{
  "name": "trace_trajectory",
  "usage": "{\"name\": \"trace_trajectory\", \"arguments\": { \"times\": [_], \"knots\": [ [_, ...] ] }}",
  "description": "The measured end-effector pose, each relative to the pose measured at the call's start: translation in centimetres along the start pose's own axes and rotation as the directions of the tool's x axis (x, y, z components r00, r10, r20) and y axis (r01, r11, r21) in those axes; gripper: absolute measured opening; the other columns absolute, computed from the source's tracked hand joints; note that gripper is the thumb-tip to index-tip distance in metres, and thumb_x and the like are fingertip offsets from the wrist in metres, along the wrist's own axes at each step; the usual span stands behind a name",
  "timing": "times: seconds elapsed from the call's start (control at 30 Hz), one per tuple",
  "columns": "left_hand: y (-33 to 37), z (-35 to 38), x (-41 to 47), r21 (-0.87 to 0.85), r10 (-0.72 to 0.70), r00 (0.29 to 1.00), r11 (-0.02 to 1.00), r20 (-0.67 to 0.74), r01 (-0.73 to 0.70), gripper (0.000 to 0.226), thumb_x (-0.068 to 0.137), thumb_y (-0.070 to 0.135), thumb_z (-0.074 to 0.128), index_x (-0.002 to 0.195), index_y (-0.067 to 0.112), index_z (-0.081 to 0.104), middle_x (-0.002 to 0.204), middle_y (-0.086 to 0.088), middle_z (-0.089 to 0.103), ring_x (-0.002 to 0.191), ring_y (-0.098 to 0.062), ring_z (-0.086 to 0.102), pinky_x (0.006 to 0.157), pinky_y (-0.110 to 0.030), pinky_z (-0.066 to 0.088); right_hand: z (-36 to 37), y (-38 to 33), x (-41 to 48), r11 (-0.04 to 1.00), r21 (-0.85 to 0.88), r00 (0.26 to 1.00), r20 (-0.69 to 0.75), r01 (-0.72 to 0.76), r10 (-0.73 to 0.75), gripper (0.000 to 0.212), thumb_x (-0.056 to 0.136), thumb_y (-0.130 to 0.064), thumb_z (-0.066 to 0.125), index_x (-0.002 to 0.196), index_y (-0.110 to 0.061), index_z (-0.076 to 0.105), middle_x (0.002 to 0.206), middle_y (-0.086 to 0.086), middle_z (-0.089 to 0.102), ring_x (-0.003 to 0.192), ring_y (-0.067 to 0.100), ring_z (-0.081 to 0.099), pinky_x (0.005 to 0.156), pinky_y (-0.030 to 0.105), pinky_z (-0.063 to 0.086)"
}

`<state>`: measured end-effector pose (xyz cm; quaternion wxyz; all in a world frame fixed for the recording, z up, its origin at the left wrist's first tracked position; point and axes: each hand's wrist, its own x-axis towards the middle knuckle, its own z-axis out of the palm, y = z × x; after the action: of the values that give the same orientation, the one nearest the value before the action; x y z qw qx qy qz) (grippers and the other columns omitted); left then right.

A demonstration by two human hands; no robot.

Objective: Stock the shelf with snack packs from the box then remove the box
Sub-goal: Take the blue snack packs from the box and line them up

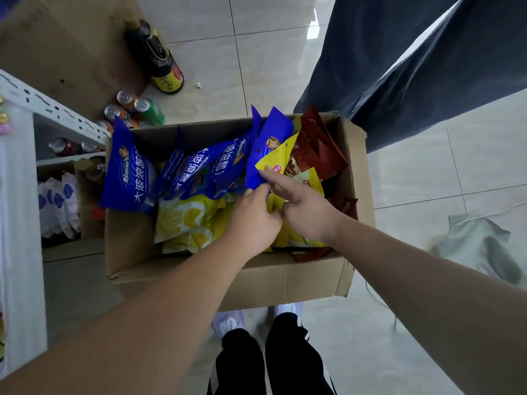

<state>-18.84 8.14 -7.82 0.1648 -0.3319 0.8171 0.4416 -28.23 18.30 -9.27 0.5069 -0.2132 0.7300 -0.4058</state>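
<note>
The box is plain brown corrugated cardboard, matt, with a ragged torn edge at one corner, while the snack packs inside are glossy plastic film in blue, yellow and dark red that crinkles and catches the light. The floor is smooth, pale, polished tile with a soft sheen, the shelf upright is white-painted perforated metal, and the cans beside it have shiny metal tops.

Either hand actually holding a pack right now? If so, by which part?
Left hand pinches the bottom edge of a blue snack pack in the box. Right hand has its fingers on a yellow pack; a closed grip cannot be told.
</note>
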Motion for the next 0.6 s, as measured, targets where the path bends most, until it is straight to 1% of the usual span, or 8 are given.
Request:
{"name": "trace_trajectory", "arguments": {
  "times": [0.1,0.17,0.23,0.33,0.4,0.47,0.53,0.6],
  "knots": [
    [-0.3,-0.6,0.1,-0.033,-0.048,0.998,0.998,-0.038,0.047,0.057,0.097,0.026,0.057,0.15,0.025,0.038,0.14,-0.007,0.047,0.13,-0.028,0.045,0.105,-0.038,0.039,-0.1,0.3,0.0,0.999,0.042,0.991,-0.134,0.03,-0.024,0.072,0.077,0.011,0.035,0.134,-0.025,0.059,0.143,-0.009,0.053,0.136,0.013,0.05,0.102,0.028,0.048],
    [-0.6,-1.0,0.2,-0.062,-0.075,0.994,0.996,-0.075,0.071,0.054,0.098,0.027,0.056,0.15,0.027,0.039,0.14,-0.005,0.046,0.128,-0.026,0.046,0.106,-0.037,0.041,-0.7,0.8,-0.1,0.999,0.014,0.957,-0.288,-0.028,0.031,0.055,0.085,0.008,0.04,0.118,-0.029,0.063,0.121,-0.017,0.06,0.115,0.015,0.064,0.081,0.025,0.052],
    [-1.0,-1.2,0.3,-0.076,-0.077,0.992,0.995,-0.105,0.069,0.051,0.099,0.025,0.055,0.148,0.026,0.042,0.14,-0.004,0.047,0.128,-0.023,0.047,0.108,-0.039,0.042,-1.4,1.8,-0.1,0.991,0.047,0.901,-0.412,-0.127,0.135,0.042,0.091,0.003,0.045,0.111,-0.029,0.064,0.11,-0.015,0.062,0.099,0.018,0.069,0.071,0.023,0.052],
    [-1.5,-1.5,0.4,-0.109,-0.038,0.988,0.994,-0.148,0.022,0.041,0.101,0.018,0.051,0.142,0.024,0.051,0.134,-0.004,0.053,0.122,-0.022,0.052,0.104,-0.037,0.046,-2.2,3.2,-0.4,0.974,0.092,0.842,-0.489,-0.209,0.227,0.02,0.097,-0.01,0.054,0.11,-0.02,0.066,0.102,-0.008,0.068,0.092,0.02,0.068,0.074,0.026,0.055],
    [-1.9,-1.7,0.4,-0.145,-0.039,0.98,0.989,-0.194,0.011,0.035,0.103,0.015,0.049,0.135,0.023,0.059,0.133,-0.003,0.057,0.122,-0.018,0.054,0.096,-0.029,0.049,-2.3,3.3,-0.6,0.972,0.106,0.841,-0.488,-0.209,0.234,0.014,0.097,-0.016,0.057,0.108,-0.019,0.067,0.097,-0.003,0.071,0.09,0.022,0.069,0.078,0.033,0.056],
    [-2.3,-1.8,0.7,-0.162,-0.048,0.972,0.987,-0.229,0.011,0.031,0.103,0.015,0.049,0.128,0.024,0.066,0.132,-0.001,0.061,0.118,-0.019,0.058,0.086,-0.025,0.054,-2.2,2.9,-0.4,0.977,0.092,0.86,-0.464,-0.191,0.212,0.01,0.096,-0.019,0.06,0.104,-0.021,0.065,0.094,-0.001,0.071,0.089,0.022,0.069,0.078,0.033,0.055],
    [-2.6,-1.8,0.8,-0.172,-0.048,0.969,0.985,-0.24,0.007,0.029,0.103,0.016,0.05,0.123,0.026,0.069,0.125,0.0,0.065,0.11,-0.021,0.063,0.076,-0.02,0.054,-2.1,2.2,0.2,0.98,0.098,0.854,-0.481,-0.173,0.199,0.009,0.094,-0.024,0.063,0.103,-0.025,0.062,0.095,-0.002,0.07,0.089,0.017,0.068,0.08,0.032,0.054],
    [-2.7,-1.9,1.0,-0.183,-0.054,0.967,0.983,-0.249,0.008,0.026,0.102,0.017,0.053,0.12,0.026,0.07,0.117,-0.002,0.069,0.106,-0.022,0.065,0.072,-0.016,0.053,-2.3,1.2,0.6,0.989,0.082,0.795,-0.588,-0.125,0.149,0.019,0.092,-0.025,0.063,0.111,-0.027,0.059,0.1,-0.003,0.066,0.088,0.01,0.063,0.081,0.028,0.053]
  ]
}}
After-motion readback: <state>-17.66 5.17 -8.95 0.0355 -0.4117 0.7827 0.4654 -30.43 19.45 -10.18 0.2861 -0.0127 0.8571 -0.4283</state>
